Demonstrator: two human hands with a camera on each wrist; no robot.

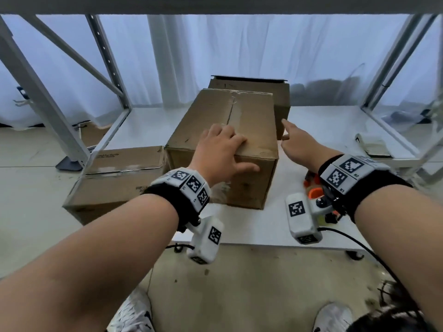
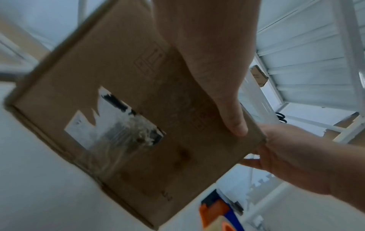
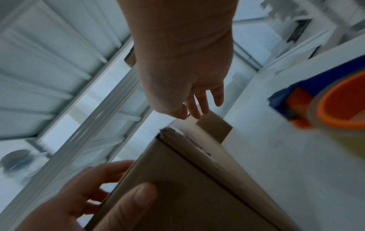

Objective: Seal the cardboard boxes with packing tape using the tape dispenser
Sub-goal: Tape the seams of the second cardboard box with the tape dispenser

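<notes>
Head view, centre of frame: the cardboard box (image 1: pixel 223 144) sits on the white desk (image 1: pixel 318 121), long axis running from the near edge up toward the top of the frame, its centre seam along that same line. Old clear tape shows on the seam at the far end; whether the near half is sealed I cannot tell.

Left hand (image 1: pixel 221 152) lies flat on the near top of the box, fingers spread across the seam, thumb hanging over the front face. It presses, it does not grip. In the left wrist view the front face carries a torn white label (image 2: pixel 110 123).

Right hand (image 1: pixel 300 144) is just right of the box, fingers straight and loose, forefinger toward the box's right side. It holds nothing; touching or a hair apart, I cannot tell.

The tape dispenser (image 1: pixel 314 188), orange and blue, lies on the desk in the lower right of the frame, under the right wrist and mostly hidden by the wristband. Which way it points is not readable.

Judgement: the right hand is the nearer to the dispenser and must draw back toward the frame bottom to take it. The pull should then follow the seam.
</notes>
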